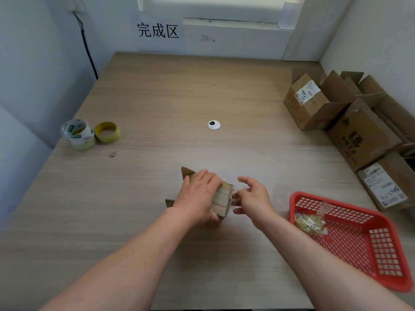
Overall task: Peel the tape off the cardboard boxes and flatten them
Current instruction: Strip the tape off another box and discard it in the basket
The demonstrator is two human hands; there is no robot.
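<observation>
A small cardboard box (222,198) stands on the wooden table (157,108) near its front middle, with flaps sticking out on its left. My left hand (197,196) grips the box from above, fingers curled over its top. My right hand (251,198) is just right of the box and pinches a strip of clear tape (235,196) at the box's right edge. Several more cardboard boxes (350,122) lie piled at the table's right side.
A red mesh basket (359,243) with crumpled tape scraps (310,223) sits at the front right. Three tape rolls (89,133) stand at the left edge. A cable grommet (213,125) is in the table's middle. A sign (158,31) hangs on the back wall.
</observation>
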